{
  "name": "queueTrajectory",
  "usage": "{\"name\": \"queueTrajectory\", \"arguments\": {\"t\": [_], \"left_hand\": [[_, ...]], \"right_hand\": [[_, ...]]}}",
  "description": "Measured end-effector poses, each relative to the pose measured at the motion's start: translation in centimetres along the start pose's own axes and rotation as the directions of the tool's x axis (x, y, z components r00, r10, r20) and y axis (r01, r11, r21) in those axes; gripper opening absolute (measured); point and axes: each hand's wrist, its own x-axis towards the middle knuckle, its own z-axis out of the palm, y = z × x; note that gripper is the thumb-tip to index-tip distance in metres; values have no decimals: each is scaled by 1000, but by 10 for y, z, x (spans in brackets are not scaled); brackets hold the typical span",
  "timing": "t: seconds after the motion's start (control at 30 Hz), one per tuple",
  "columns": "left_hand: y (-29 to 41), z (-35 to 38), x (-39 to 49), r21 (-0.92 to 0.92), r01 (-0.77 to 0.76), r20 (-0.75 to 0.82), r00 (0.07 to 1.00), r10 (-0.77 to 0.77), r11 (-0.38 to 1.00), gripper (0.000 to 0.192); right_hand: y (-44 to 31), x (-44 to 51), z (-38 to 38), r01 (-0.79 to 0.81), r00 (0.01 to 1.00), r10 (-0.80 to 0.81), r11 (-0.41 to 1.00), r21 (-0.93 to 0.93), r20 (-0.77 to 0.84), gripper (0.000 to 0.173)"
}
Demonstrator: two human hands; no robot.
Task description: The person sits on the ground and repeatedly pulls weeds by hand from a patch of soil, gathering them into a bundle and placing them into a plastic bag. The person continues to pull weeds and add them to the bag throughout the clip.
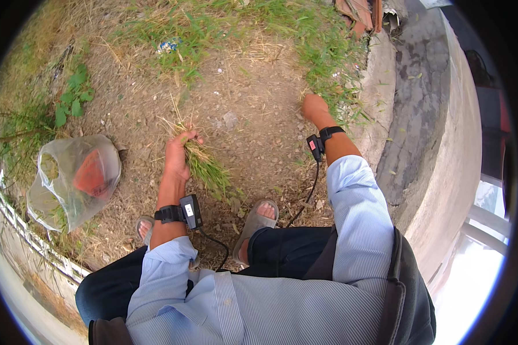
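A bunch of pulled grass, green with straw-coloured stems, is gripped in my left hand above the bare soil. Its green blades hang toward my feet, and dry stems stick out past the thumb. Farther to the right, my right hand is low at the edge of the growing grass. Its fingers are curled into a fist on grass stems there, the fingertips hidden behind the back of the hand. Each wrist wears a black strap with a small cabled device.
A clear plastic bag with a red-orange item inside lies at left. A concrete ledge and pale wall run along the right. Broken clay tiles lie at the top right. A blue-and-white wrapper sits in grass.
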Motion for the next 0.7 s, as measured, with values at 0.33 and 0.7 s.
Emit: {"name": "queueTrajectory", "arguments": {"t": [0.33,0.7], "left_hand": [[-1,1,3,5,-8,19,1000,8,1000,18],[6,26,-8,141,14,114,993,-30,990,20]], "right_hand": [[48,20,27,379,918,-392,913,-153,-66,26],[-33,-53,-65,-378,729,-482,309,873,487,26]]}}
